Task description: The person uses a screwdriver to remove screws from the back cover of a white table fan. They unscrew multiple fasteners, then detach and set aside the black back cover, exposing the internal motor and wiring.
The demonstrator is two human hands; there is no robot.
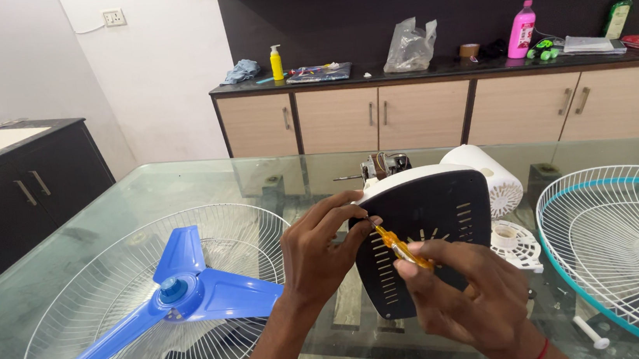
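Right-hand grip (455, 291) clamped on an orange-handled screwdriver (400, 248), tip at the left edge of the black fan motor cover (434, 231). Left-hand grip (322, 249) closed on that edge, steadying the cover upright mid-table. Blue fan blade (182, 290) lies on a wire guard (112, 301) toward the table's left edge; second guard (630, 243) at the right edge.

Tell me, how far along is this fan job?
Already apart: blue blade lies on one wire guard, the other guard sits aside. In hand: left hand steadies the black motor cover; right hand works an orange screwdriver. That cover remains on.
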